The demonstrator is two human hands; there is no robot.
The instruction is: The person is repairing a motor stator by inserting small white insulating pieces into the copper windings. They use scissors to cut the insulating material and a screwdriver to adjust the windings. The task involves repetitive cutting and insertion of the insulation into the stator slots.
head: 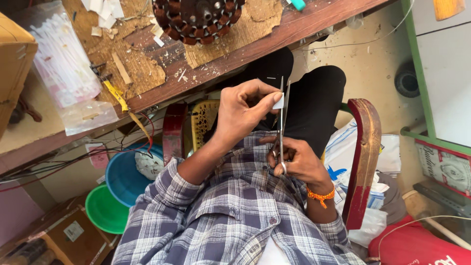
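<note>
Right hand (299,162), scissors (282,115), seemingly paper (278,101).

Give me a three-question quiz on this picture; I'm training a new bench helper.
1. True or false: the scissors are in the right hand.
2. What does the left hand pinch? A) white strip B) tape C) wire
3. What colour is the tub beside the green one?

Key: 1 true; 2 A; 3 blue.

workshop | scarred wooden workbench (274,41) | copper-wound motor stator (196,17) | loose wires (73,159)
</note>
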